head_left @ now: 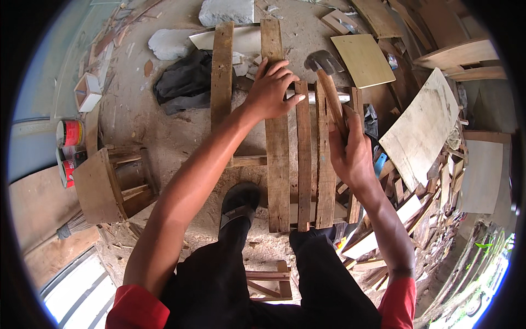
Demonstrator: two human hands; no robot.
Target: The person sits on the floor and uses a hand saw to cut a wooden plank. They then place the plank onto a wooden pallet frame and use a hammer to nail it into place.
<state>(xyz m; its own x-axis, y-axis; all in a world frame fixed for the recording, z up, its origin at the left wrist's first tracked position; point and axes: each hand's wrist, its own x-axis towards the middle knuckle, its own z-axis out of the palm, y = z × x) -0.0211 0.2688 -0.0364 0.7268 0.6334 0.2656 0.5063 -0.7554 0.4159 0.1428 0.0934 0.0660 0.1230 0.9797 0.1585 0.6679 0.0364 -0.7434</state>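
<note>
While my left hand (271,88) lies open, pressing the wooden slats (303,159), my right hand (350,151) grips the hammer (329,82). Nailing seems underway. Next I'd need a steady, aimed swing.

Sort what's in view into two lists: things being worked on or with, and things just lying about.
In hand:
left hand pressing on a wooden slat
right hand gripping the hatchet
slatted pallet

Lying about:
red paint tins
dark cloth
small wooden stool
plywood sheet
stone block
</note>
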